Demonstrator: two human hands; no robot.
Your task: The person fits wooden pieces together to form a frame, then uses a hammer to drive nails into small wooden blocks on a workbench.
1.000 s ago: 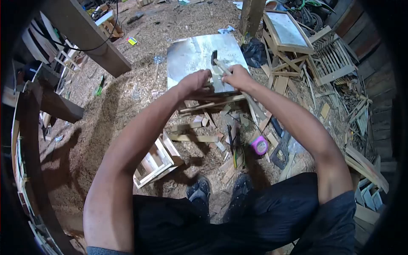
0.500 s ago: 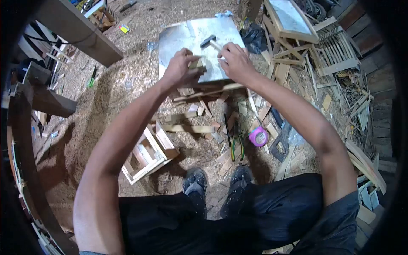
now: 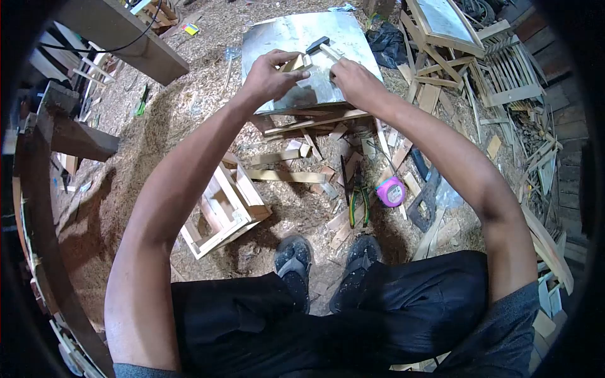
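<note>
My left hand (image 3: 272, 77) is closed around a small piece of wood (image 3: 293, 64), held over the left part of a worktable topped with a grey metal sheet (image 3: 277, 36). My right hand (image 3: 356, 82) is over the sheet's right side, its fingers drawn together near the fingertips. Whatever they pinch, if anything, is too small or hidden to make out. Just beyond those fingers lies a hammer (image 3: 318, 45), its dark head pointing away to the left. Its pale handle runs toward my right hand, and the handle's end is hidden behind the fingers.
Between table and feet lie green-handled pliers (image 3: 360, 206), a pink tape measure (image 3: 391, 191) and wood offcuts (image 3: 287, 176). A small wooden frame (image 3: 220, 217) rests left of these. Stacked wooden frames (image 3: 444, 28) stand at right; a thick post (image 3: 123, 41) rises at left.
The view has shifted slightly, moving the table up and right. My right fingers have come closer together, and the wood piece in my left hand now shows more clearly.
</note>
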